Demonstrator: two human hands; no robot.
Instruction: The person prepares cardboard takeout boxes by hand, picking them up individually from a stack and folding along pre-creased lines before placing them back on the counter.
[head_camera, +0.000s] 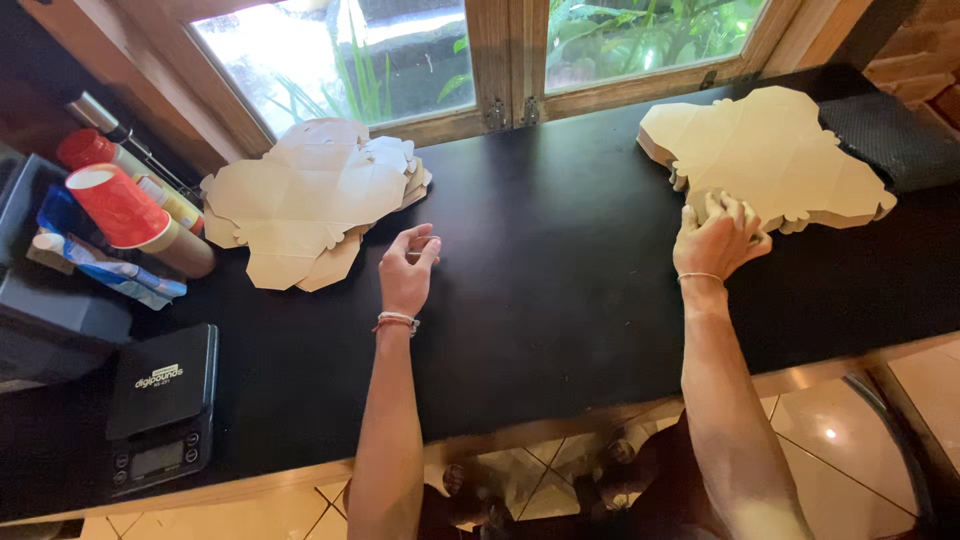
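My right hand (716, 238) rests on the near edge of a tall stack of flat tan cardboard cutouts (770, 150) at the right of the black counter (560, 290); its fingers curl over the stack's edge. My left hand (407, 270) hovers over the bare counter with fingers loosely apart, holding nothing. Just beyond it to the left lies a second, messier pile of flat cardboard cutouts (310, 195) below the window.
At the far left stand a stack of red paper cups (125, 210), bottles and a blue packet (110, 265). A small black digital scale (160, 405) sits at the near left. A dark mesh mat (890, 135) lies at the far right. A wooden window frame (495, 70) backs the counter.
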